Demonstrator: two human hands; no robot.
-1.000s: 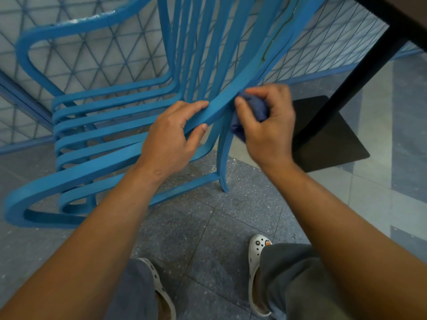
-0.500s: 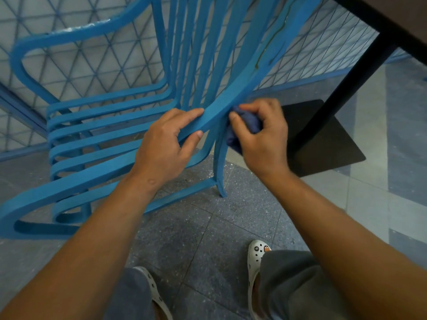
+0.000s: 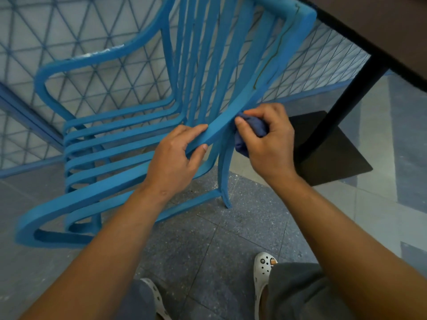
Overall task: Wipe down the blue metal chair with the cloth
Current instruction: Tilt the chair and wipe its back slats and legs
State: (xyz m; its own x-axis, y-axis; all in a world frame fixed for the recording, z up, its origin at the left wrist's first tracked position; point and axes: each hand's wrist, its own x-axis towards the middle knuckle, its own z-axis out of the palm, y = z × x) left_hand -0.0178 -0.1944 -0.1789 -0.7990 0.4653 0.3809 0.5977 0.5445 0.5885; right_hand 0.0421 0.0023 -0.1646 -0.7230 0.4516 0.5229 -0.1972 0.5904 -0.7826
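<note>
Both hands on the blue chair (image 3: 129,144). Dark blue cloth (image 3: 251,132) bunched in right hand (image 3: 269,144), fingers curled round it, thumb on top, pressed against the near armrest slat (by the back leg). Left hand (image 3: 172,160) grips the same slat just beside it, fingers over, thumb under. Chair stands on grey tile floor (image 3: 208,245), beside a black table base (image 3: 332,155), mesh fence (image 3: 92,26) behind.
</note>
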